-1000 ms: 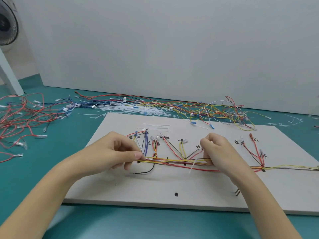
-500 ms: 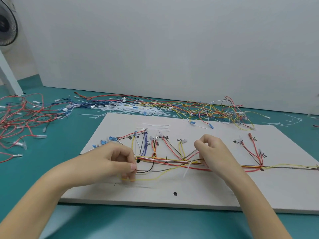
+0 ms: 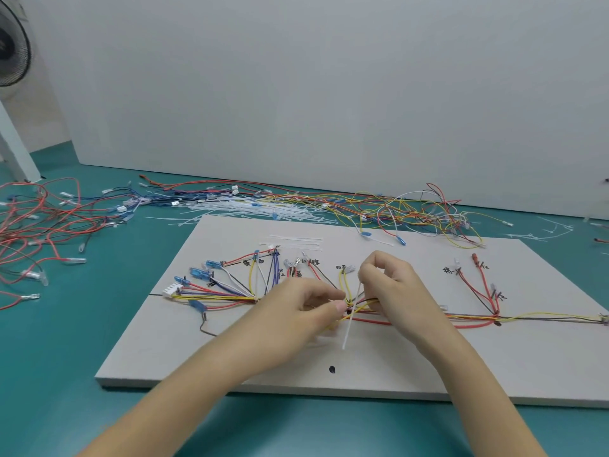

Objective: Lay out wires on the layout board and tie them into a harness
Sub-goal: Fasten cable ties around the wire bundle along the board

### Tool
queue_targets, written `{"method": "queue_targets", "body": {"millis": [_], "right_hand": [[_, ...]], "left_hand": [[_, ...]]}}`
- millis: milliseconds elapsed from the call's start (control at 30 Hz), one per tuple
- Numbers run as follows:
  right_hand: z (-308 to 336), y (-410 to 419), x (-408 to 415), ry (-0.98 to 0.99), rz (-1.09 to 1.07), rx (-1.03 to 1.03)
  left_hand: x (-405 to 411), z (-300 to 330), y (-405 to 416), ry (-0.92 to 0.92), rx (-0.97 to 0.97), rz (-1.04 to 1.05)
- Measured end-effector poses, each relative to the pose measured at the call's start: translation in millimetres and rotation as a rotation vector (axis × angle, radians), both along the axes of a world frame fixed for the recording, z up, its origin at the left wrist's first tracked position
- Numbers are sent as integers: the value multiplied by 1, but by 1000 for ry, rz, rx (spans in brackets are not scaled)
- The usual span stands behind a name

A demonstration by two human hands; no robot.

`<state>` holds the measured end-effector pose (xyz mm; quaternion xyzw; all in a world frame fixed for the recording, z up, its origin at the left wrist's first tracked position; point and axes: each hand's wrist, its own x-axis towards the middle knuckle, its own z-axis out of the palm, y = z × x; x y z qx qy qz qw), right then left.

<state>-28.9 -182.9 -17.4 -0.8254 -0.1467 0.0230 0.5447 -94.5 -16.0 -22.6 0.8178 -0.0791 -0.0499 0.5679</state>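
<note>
hands [image 3: 342,301] pinching cable tie [image 3: 350,319], wires [image 3: 461,316] between

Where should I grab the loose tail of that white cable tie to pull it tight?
Probably pinch the free lower tail of the white cable tie, coming from the near side. It juts bare over the layout board, below the wire bundle and both hands.

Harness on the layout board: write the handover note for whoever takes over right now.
Left hand: pinches the wire bundle mid-board.
Right hand: pinches the white cable tie that crosses the bundle there; not visibly cinched.
Layout board: wires are routed along the trunk, with branches fanned to the marked spots and a white connector at the left end.
Left: close this tie, then tie the rest. Spare cable ties lie at the board's far edge.
</note>
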Motion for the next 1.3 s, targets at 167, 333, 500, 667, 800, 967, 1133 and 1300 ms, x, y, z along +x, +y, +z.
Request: {"method": "queue_targets", "body": {"millis": [167,333,500,667,800,967,1133,1300], "right_hand": [[2,0,-3,3,17,26],[3,0,-5,123,8,65],[-1,-2,-1,89,-74,62],[-2,-4,1,145,-120,65],[-1,-2,0,165,-131,100],[-4,4,-4,119,-160,88],[-6,2,-4,-11,-212,-17],[-6,-1,-3,30,-163,13]], "left_hand": [[-1,-3,-15,214,-270,-77],[0,-6,-11,121,-112,-17],[-1,-9,-9,77,22,25],[-5,-12,-11,-190,371,124],[-7,-14,-15,-314,451,127],[-16,-22,-22,-429,556,123],[-18,-30,-24,-510,628,178],[-23,-27,-31,-551,781,177]]}}
